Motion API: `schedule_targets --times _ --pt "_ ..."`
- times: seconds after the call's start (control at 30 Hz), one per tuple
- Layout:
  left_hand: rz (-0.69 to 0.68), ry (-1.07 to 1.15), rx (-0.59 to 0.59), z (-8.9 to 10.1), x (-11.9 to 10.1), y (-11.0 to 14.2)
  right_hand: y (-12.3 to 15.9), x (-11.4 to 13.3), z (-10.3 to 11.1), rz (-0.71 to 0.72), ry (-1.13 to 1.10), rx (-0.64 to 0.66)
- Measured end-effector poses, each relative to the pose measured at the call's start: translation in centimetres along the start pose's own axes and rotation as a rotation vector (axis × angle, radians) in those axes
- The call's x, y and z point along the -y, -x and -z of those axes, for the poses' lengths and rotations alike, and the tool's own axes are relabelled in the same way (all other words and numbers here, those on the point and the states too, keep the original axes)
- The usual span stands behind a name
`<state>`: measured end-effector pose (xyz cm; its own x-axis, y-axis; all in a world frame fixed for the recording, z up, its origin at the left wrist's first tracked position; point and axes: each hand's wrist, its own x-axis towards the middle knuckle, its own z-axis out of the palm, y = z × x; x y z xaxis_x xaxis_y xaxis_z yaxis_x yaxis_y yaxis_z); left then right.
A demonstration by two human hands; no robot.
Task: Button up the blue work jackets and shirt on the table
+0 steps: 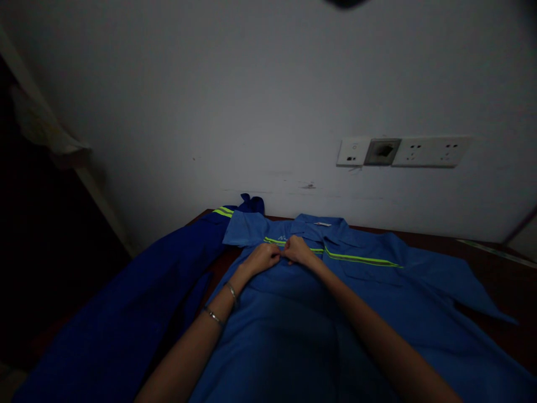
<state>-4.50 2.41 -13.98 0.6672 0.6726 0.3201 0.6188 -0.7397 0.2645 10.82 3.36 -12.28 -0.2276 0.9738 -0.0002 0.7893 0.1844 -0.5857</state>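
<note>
One dark reddish-brown counter (499, 274) against a scuffed pale wall (251, 112), with a row of plastic socket panels (425, 152) at upper right, in dim light. Spread over the counter, a blue short-sleeved shirt (302, 305) with yellow-green stripes, beside a darker blue cloth garment (163, 280). On the shirt's chest, left hand (262, 257) and right hand (297, 250) close together, knuckles up, forearms converging, fingers curled in a pinch on the cloth near the stripe

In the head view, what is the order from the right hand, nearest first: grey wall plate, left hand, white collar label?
1. Left hand, left of the right hand.
2. White collar label, ahead, slightly right.
3. Grey wall plate, up on the wall, right.
</note>
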Motion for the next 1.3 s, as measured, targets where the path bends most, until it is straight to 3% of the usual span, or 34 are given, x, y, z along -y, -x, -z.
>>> schedule_targets --times 0.17,0.33,0.6,0.87,1.1,1.3 --pt "0.034 0.151 -0.174 -0.3 0.1 -0.4 0.0 -0.8 1.8 0.033 -0.210 0.076" --pt "0.098 0.216 -0.301 -0.6 0.7 -0.8 -0.3 -1.9 2.7 0.159 -0.465 0.196" --pt "0.107 0.204 -0.343 -0.7 0.5 -1.0 -0.4 -2.0 2.2 0.187 -0.341 0.080" --pt "0.058 0.157 -0.240 0.5 0.6 -0.9 -0.7 -2.9 2.3 0.242 -0.348 0.069" --pt "-0.034 0.021 -0.175 0.5 0.5 -0.4 -1.1 -2.1 1.6 0.054 -0.499 0.116" --pt "-0.117 -0.139 -0.110 0.2 0.5 -0.2 -0.8 -1.5 0.9 -0.045 -0.259 -0.013"
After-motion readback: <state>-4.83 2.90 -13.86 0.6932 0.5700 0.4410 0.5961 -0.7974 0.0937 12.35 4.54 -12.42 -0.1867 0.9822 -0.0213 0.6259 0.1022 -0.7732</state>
